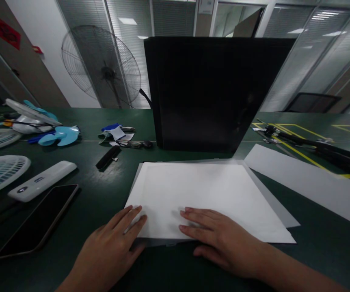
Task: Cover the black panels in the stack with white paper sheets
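A large white sheet of paper (pixel 199 190) lies flat on the green table, with more sheets partly showing beneath its right side and a dark edge under its front. My left hand (pixel 114 239) rests at the sheet's lower left corner, fingertips on the paper and fingers spread. Over the lower middle of the same sheet is my right hand (pixel 220 235), its fingers stretched out to the left and touching or just above the paper. Neither hand holds anything.
Behind the paper stands a large black box-like object (pixel 217 93). On the left are a phone (pixel 37 221), a white handheld device (pixel 42 181), blue fan blades (pixel 62 136) and white fan grilles (pixel 4 172). Another white sheet (pixel 309 182) and black rods (pixel 324 148) lie right.
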The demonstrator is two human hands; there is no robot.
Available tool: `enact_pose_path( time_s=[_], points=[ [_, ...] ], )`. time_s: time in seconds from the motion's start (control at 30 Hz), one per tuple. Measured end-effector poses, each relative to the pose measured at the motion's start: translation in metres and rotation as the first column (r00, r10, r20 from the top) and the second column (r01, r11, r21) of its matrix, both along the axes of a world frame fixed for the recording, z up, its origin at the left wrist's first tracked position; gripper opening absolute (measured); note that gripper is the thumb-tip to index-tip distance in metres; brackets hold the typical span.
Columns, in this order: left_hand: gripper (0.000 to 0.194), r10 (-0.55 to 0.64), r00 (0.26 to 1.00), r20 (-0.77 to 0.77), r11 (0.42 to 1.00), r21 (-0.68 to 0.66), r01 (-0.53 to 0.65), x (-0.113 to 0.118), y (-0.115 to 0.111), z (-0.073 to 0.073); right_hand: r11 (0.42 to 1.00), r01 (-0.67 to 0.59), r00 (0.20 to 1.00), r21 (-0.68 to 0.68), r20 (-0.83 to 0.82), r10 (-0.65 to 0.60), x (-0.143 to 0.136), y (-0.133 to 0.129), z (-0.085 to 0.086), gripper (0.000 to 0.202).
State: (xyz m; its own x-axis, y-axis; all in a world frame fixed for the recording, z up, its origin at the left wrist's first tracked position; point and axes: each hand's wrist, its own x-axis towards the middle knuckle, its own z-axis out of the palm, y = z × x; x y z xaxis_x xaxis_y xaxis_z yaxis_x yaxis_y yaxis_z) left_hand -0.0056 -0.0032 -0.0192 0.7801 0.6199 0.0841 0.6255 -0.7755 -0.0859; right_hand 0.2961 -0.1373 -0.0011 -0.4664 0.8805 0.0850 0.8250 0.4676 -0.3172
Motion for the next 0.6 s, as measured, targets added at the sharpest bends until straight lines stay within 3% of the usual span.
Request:
enact_pose_path(
  time_s=[0.1, 0.2, 0.33, 0.43, 0.6],
  points=[
    [0.045, 0.047, 0.999, -0.015, 0.999, -0.017, -0.047, 0.002, -0.003, 0.003, 0.976, 0.206, 0.979, 0.066, -0.010, -0.205, 0.050, 0.009, 0.000, 0.056],
    [0.047, 0.087, 0.996, -0.003, 0.996, -0.017, -0.087, 0.003, -0.006, 0.005, 0.856, 0.494, 0.867, 0.152, -0.010, -0.498, 0.126, 0.037, -0.010, 0.059],
    [0.050, 0.119, 0.993, -0.014, 0.993, -0.016, -0.119, 0.005, -0.006, 0.005, 0.798, 0.577, 0.812, 0.175, -0.022, -0.583, 0.212, 0.076, -0.026, 0.071],
    [0.053, 0.116, 0.993, -0.009, 0.993, -0.031, -0.116, 0.004, -0.004, 0.003, 0.803, 0.578, 0.812, 0.143, -0.001, -0.584, 0.237, 0.083, -0.033, 0.068],
    [0.051, 0.080, 0.996, 0.032, 0.996, -0.047, -0.079, 0.001, -0.002, -0.002, 0.810, 0.574, 0.807, 0.120, 0.085, -0.584, 0.229, 0.058, -0.026, 0.060]
  ],
)
